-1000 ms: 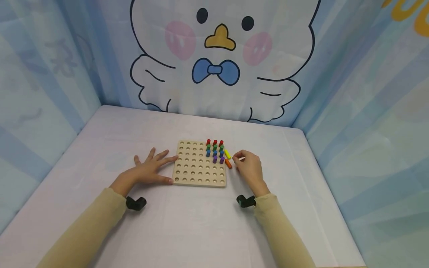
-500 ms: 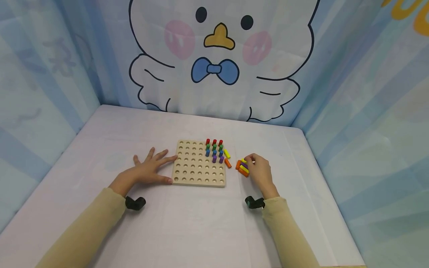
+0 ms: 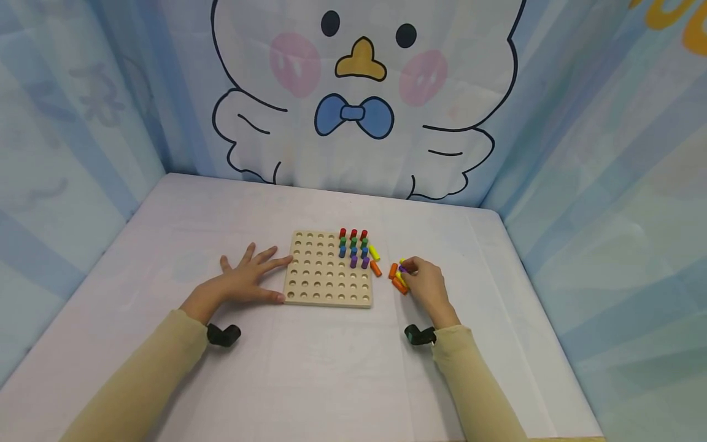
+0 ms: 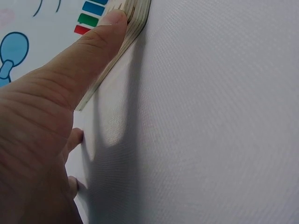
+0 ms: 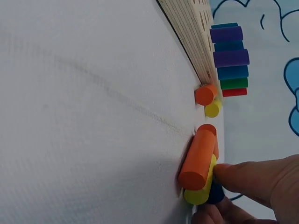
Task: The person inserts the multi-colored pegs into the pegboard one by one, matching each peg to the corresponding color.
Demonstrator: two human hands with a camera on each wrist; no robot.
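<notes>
From my station, I see the left hand (image 3: 243,283) with fingers spread apart, thumb and index touching the left edge of the wooden pegboard (image 3: 323,279). Its far-right holes hold, far to near, three red pegs (image 3: 353,233), three green pegs (image 3: 353,243), three blue pegs (image 3: 353,252) and two purple pegs (image 3: 353,263). Just right lie a yellow peg (image 3: 374,253) and an orange peg (image 3: 376,268). Farther right, the right hand (image 3: 428,283) reaches into a small peg pile (image 5: 198,156); I cannot tell whether thumb and fingers clamp one.
</notes>
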